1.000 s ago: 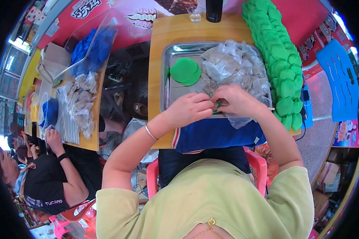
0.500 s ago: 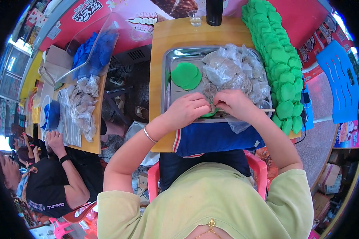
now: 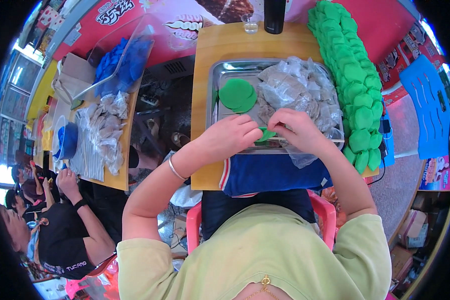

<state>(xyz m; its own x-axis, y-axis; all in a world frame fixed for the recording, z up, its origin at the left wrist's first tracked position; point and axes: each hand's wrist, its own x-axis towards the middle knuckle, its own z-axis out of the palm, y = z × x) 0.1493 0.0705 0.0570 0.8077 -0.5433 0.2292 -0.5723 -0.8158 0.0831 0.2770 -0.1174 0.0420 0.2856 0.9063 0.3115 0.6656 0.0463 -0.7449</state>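
Observation:
My left hand (image 3: 236,131) and my right hand (image 3: 291,129) meet over the near edge of a steel tray (image 3: 212,90), both with fingertips pinching a small green piece (image 3: 265,134) that is partly hidden by the fingers. A small stack of flat green discs (image 3: 236,95) lies in the tray's left part. A heap of crumpled clear bags with greyish contents (image 3: 295,85) fills its right part, just beyond my right hand. A pale stick (image 3: 332,140) lies near the tray's front right edge.
Many green petals (image 3: 355,90) line the table's right side. A black tumbler (image 3: 273,15) and clear cup (image 3: 250,25) stand behind the tray; folded blue cloth (image 3: 272,175) hangs at the front. A co-worker (image 3: 60,235) sits left at another table (image 3: 122,167). A blue chair (image 3: 422,110) is right.
My left hand has shifted slightly left and my right fingers have moved on the green piece, which shows more between them now. The co-worker's hand has moved slightly.

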